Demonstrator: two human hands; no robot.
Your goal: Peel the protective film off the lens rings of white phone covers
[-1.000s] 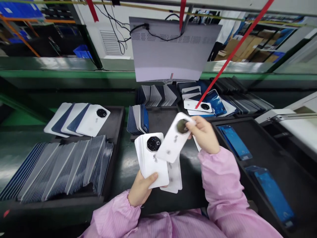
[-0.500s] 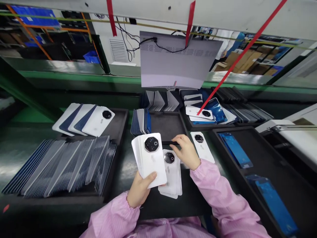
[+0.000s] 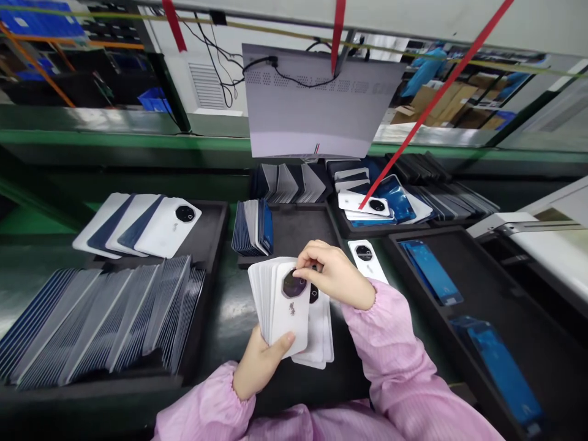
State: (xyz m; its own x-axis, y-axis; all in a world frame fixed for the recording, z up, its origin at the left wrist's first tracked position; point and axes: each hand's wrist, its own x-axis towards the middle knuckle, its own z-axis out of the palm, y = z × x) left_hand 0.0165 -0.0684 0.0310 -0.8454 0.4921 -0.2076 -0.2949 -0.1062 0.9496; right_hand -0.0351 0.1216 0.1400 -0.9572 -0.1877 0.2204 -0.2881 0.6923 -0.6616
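Note:
My left hand (image 3: 263, 360) is closed around the lower end of a fanned stack of white phone back covers (image 3: 290, 327), thumb on the front one. The front cover has a dark octagonal camera window near its top. My right hand (image 3: 333, 274) is closed in a pinch, thumb and fingertips at that camera window; what they grip is too small to make out. Behind the stack, partly hidden by it and my right hand, a pile of white back covers (image 3: 319, 343) lies on the bench. One more white cover (image 3: 369, 262) lies right of my right hand.
A black tray (image 3: 195, 334) at left holds many upright panels. Behind it, white covers (image 3: 168, 229) lean on another tray. Blue-filmed panels (image 3: 432, 272) lie in a right-hand tray (image 3: 478, 269). A monitor (image 3: 316, 116) and a red strap (image 3: 436, 101) stand ahead.
My right hand has moved left and closed its fingers at the front cover's camera window. The covers in my left hand are fanned wider. The whole view has shifted slightly.

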